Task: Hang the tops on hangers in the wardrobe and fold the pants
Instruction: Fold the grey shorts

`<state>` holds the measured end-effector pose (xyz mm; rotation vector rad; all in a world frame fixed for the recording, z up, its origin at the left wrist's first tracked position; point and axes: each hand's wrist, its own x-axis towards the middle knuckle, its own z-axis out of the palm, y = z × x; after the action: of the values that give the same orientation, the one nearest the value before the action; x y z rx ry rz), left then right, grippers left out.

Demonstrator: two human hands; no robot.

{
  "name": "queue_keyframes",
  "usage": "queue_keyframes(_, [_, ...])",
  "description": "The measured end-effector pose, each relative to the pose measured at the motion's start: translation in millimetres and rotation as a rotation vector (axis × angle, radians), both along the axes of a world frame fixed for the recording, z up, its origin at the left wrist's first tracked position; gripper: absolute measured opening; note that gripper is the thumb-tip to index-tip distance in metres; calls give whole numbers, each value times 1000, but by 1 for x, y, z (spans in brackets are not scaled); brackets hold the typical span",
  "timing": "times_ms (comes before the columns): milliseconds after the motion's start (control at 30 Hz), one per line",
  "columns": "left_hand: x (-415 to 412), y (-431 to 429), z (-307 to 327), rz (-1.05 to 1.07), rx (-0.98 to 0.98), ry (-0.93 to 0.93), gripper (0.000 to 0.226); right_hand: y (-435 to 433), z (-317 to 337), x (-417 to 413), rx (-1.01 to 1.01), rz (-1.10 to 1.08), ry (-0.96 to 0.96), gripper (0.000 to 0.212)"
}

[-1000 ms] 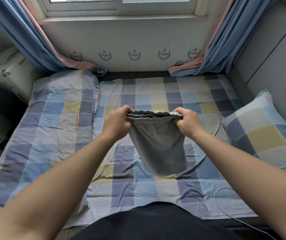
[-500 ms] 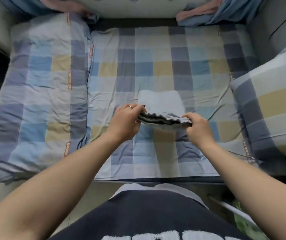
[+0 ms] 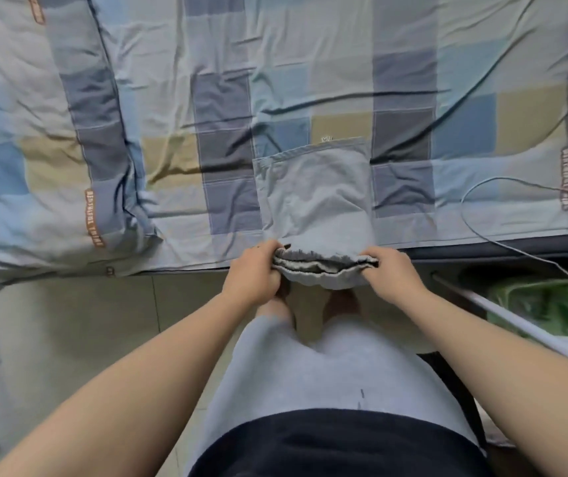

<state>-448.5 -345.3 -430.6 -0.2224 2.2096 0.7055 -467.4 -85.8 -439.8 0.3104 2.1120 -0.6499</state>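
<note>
A pair of grey shorts [image 3: 315, 197] lies folded in half lengthwise on the checked bed sheet [image 3: 344, 63], legs pointing away from me. Its gathered elastic waistband hangs just past the bed's near edge. My left hand [image 3: 253, 273] pinches the waistband's left end and my right hand [image 3: 391, 275] pinches its right end. The leg hems rest flat on the sheet. No tops, hangers or wardrobe are in view.
A folded checked quilt [image 3: 45, 149] covers the bed's left side. A thin white cable [image 3: 489, 232] loops over the bed's right edge. A pale bar [image 3: 516, 318] and green things [image 3: 547, 301] sit by the floor at right. Tiled floor [image 3: 69, 339] lies below.
The shorts went from hanging in the air to lying flat on the sheet. Both hands drew the waistband toward the bed's near edge, and my view tipped steeply downward.
</note>
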Motion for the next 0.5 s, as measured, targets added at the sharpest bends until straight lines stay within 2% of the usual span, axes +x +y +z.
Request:
queue_keyframes(100, [-24, 3, -39, 197, 43, 9, 36, 4, -30, -27, -47, -38, -10, 13])
queue_keyframes(200, [-63, 7, -77, 332, 48, 54, 31, 1, -65, -68, -58, -139, 67, 23])
queue_keyframes(267, [-92, 9, -103, 424, 56, 62, 29, -2, -91, -101, -73, -197, 123, 5])
queue_keyframes(300, [-105, 11, -116, 477, 63, 70, 30, -4, -105, -117, -81, -228, 149, 6])
queue_keyframes(400, [-137, 12, -159, 581, 25, 126, 36, -10, -145, -158, -122, -373, 205, 26])
queue_keyframes(500, [-147, 12, -202, 601, -125, 66, 62, -12, -183, -174, -68, -437, 206, 52])
